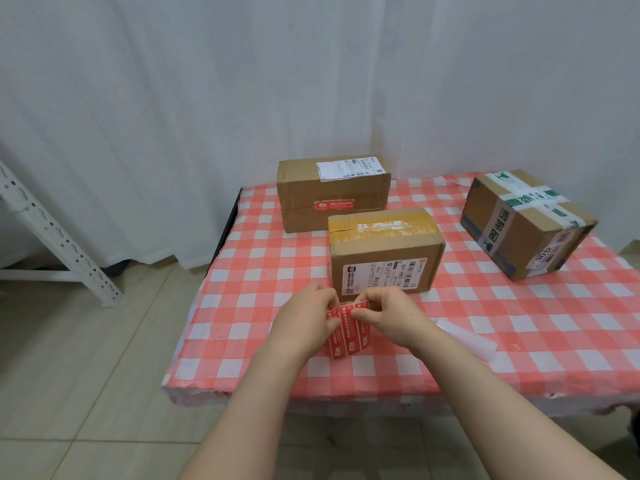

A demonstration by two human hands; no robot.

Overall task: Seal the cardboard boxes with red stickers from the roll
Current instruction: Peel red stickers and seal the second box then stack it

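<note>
Place judged: parcel-packing room | shown by labelled cardboard parcels [384, 251] on checked tablecloth [519, 323] | white curtains [173, 98], tiled floor [86, 358], slotted racking [52, 229]

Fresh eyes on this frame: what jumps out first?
The left hand and right hand pinch a strip of red stickers at the near middle of the red-checked tablecloth. Three cardboard boxes stand beyond: the back box bears a red sticker, the middle box yellow tape, the right box green-printed tape.

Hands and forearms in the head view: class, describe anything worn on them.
Nothing is worn. The left hand and right hand are bare, with no gloves, rings or watch in view; the left forearm and right forearm show no sleeve.
</note>
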